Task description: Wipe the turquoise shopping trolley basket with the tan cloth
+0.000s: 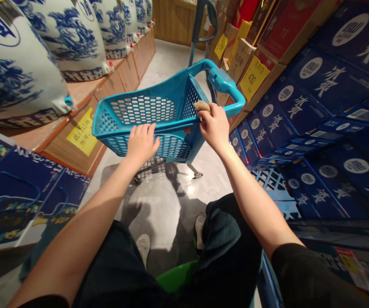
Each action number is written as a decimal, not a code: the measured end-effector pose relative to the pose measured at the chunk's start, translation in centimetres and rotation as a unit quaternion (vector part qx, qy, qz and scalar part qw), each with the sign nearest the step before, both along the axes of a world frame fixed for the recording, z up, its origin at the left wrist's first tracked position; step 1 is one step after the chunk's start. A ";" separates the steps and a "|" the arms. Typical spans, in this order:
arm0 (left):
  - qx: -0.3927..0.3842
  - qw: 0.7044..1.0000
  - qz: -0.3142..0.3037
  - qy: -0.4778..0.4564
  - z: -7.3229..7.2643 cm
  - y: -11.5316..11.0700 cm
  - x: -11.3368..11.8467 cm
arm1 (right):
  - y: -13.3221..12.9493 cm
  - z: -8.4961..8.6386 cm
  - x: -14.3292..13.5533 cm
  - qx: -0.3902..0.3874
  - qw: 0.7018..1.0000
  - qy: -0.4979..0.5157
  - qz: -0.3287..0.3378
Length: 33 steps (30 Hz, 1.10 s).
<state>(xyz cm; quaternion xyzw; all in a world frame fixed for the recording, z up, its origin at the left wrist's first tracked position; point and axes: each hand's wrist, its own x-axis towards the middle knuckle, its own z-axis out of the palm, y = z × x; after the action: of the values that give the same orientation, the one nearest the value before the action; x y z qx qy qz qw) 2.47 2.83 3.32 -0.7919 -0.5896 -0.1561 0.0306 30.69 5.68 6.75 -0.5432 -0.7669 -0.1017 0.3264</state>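
Observation:
A blue plastic shopping cart (pixel 181 128) with perforated sides stands sideways in front of me, its looped handle at the right. My left hand (pixel 142 143) rests over the near rim, fingers spread on the edge, holding nothing. At the rim's right end, near the handle, my right hand (pixel 214 126) is closed on a crumpled beige cloth (pixel 202 106). Part of that cloth is hidden by my fingers. The basket's visible inside holds nothing.
Large blue-and-white jars (pixel 75 38) line a wooden ledge at the left. Stacked blue boxes (pixel 302 102) rise at the right. Behind the cart is another cart's handle (pixel 214 21). A green object (pixel 178 276) lies below, between my legs.

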 end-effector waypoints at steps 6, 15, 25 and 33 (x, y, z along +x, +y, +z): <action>0.016 0.998 -0.044 -0.042 0.1 0.0 3.0 | -1.6 0.4 -2.6 0.000 0.997 -0.072 0.030; 0.034 0.995 -0.073 -0.067 -0.5 -0.1 2.1 | -2.4 1.7 -0.2 0.015 0.997 -0.054 -0.058; 0.046 0.995 -0.069 -0.064 -0.9 -1.3 2.1 | -3.2 1.7 -1.1 0.048 0.997 -0.052 -0.013; 0.053 0.993 -0.063 -0.079 -1.4 -1.7 2.7 | -3.8 1.1 -1.3 0.009 0.999 -0.041 0.016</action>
<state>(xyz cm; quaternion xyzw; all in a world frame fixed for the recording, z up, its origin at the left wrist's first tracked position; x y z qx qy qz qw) 5.19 1.10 1.90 -0.8098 -0.5302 -0.2508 0.0157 29.42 1.92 7.87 -0.5232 -0.7872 -0.1258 0.3011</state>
